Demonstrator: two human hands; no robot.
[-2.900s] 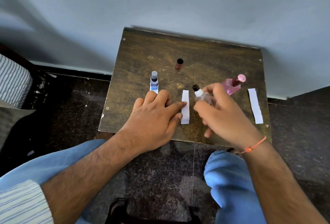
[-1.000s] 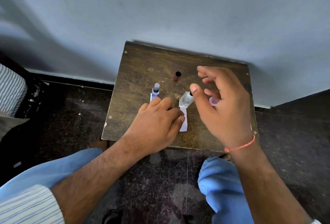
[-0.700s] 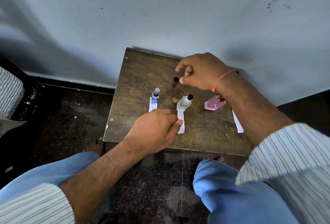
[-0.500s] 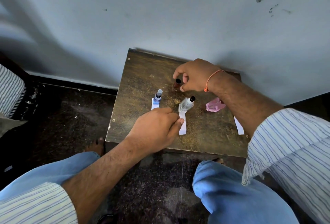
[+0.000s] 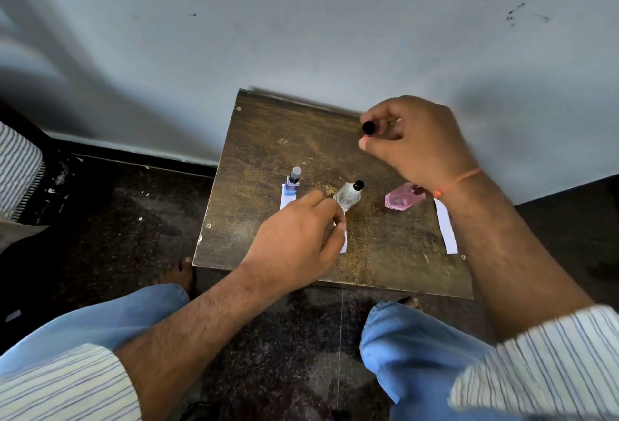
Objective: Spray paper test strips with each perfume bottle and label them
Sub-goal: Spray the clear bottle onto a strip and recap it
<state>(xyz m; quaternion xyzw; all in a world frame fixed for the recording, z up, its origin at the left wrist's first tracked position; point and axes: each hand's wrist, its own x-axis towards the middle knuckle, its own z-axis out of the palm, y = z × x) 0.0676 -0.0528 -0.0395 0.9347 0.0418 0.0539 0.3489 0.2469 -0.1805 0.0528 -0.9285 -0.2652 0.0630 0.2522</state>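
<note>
On the small wooden table (image 5: 268,152) stand a blue bottle (image 5: 294,182) on a white strip (image 5: 285,198), a clear bottle with a black nozzle (image 5: 350,195), and a pink bottle (image 5: 403,198) partly behind my right wrist. My left hand (image 5: 301,239) rests on the middle paper strip (image 5: 344,243), fingertips pinching it just in front of the clear bottle. My right hand (image 5: 415,142) is raised over the table's far right, holding a small brown bottle with a black top (image 5: 368,128) between thumb and fingers. A third strip (image 5: 445,231) lies at the right edge.
The table stands against a pale wall (image 5: 301,35). Dark speckled floor (image 5: 117,219) surrounds it. My knees in blue trousers (image 5: 418,353) sit below the front edge. A striped cloth (image 5: 16,169) lies at the far left.
My right hand set the clear bottle down, reached to the back of the table, took the small brown bottle and lifted it to the right. My left hand stayed on the middle strip.
</note>
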